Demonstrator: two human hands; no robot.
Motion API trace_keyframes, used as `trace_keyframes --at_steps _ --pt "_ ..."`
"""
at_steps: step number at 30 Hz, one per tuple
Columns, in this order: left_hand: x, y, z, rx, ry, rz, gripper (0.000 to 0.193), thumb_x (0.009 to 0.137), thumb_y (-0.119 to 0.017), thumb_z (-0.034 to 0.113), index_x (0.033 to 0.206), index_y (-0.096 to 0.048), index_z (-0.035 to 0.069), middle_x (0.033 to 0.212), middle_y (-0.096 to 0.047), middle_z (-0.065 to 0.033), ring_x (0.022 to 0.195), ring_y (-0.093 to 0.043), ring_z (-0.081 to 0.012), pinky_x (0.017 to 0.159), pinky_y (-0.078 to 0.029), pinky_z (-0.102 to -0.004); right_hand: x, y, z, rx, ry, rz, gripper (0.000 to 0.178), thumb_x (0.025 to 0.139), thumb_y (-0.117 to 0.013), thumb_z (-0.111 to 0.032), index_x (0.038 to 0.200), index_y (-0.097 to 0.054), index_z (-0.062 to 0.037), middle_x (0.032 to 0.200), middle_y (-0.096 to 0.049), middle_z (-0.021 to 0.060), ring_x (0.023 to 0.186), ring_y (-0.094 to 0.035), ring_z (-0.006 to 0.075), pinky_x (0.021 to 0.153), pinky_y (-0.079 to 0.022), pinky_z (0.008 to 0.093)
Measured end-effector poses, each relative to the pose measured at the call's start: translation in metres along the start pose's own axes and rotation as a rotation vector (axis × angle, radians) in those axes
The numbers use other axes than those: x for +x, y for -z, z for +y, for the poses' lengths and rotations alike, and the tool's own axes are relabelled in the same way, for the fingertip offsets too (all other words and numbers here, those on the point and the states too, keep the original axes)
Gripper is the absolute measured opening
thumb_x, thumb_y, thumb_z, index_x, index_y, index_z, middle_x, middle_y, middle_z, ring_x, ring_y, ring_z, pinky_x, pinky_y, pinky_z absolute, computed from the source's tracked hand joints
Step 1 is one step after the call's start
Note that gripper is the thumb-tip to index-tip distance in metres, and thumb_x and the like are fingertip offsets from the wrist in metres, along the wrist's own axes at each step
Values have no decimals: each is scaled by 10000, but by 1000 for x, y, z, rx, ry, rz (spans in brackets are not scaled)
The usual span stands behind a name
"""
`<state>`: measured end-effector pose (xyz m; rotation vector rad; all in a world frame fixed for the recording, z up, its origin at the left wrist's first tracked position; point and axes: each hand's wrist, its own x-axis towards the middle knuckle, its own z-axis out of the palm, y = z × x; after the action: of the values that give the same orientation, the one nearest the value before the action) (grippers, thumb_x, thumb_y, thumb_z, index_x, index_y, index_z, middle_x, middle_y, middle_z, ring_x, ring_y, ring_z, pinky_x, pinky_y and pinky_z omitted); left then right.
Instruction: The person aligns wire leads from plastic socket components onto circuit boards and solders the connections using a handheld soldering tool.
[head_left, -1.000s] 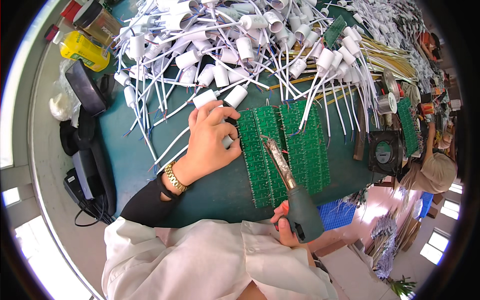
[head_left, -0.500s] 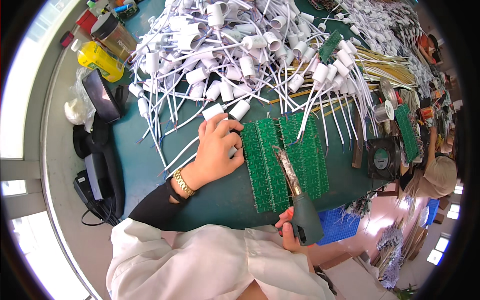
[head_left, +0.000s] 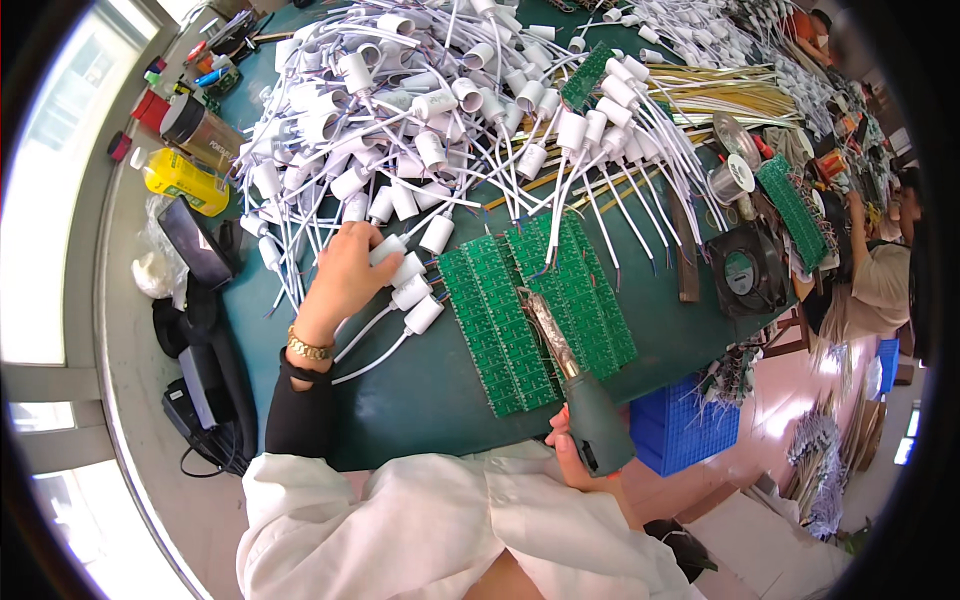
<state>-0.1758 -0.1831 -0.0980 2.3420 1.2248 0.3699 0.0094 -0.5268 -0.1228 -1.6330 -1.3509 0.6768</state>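
Hand left (head_left: 350, 268): palm down, half-curled | hand right (head_left: 568, 455): gripping soldering iron (head_left: 582, 398)

Right grip (head_left: 567, 452) — around a soldering iron (head_left: 592, 418).

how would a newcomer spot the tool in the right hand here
On the dark green tabletop, find the flat green circuit boards near its front edge. At their near side, the right hand holds a handheld tool with a thick, dark grey-green handle. Unlike the flat boards, it has a scuffed, silvery metal barrel slanting up and to the left.
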Motion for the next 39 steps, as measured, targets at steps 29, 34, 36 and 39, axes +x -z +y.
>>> trace_keyframes --at_steps 29,34,36,39 --pt "-78 -35 61 -184 -385 165 574 722 -768 -26 1156 -393 7 1056 -494 -191 912 -534 -394 795 -471 -406 5 -4 -13 519 -363 111 297 819 -688 -1 1102 -605 31 983 -683 89 826 -649 151 729 -540 285" --pt "-81 -41 49 -159 -454 164 343 710 -787 -3 983 -579 6 1029 -528 -160 874 -569 -318 747 -491 -381 12 -16 -9 546 -217 193 252 838 -641 -56 1073 -608 29 932 -639 141 699 -636 159 624 -551 281" --pt "-79 -39 46 -128 -484 145 361 706 -792 0 1007 -594 9 1025 -535 -148 854 -579 -309 731 -497 -378 1 -25 9 556 -225 209 236 835 -640 -52 1056 -614 26 918 -643 133 691 -636 157 622 -549 282" --pt "-77 -35 43 -43 -539 166 393 687 -805 8 1040 -632 13 1009 -556 -117 802 -603 -288 680 -514 -357 7 -17 -7 529 -265 117 185 901 -558 -99 1053 -594 -1 924 -630 106 776 -617 174 672 -524 304"
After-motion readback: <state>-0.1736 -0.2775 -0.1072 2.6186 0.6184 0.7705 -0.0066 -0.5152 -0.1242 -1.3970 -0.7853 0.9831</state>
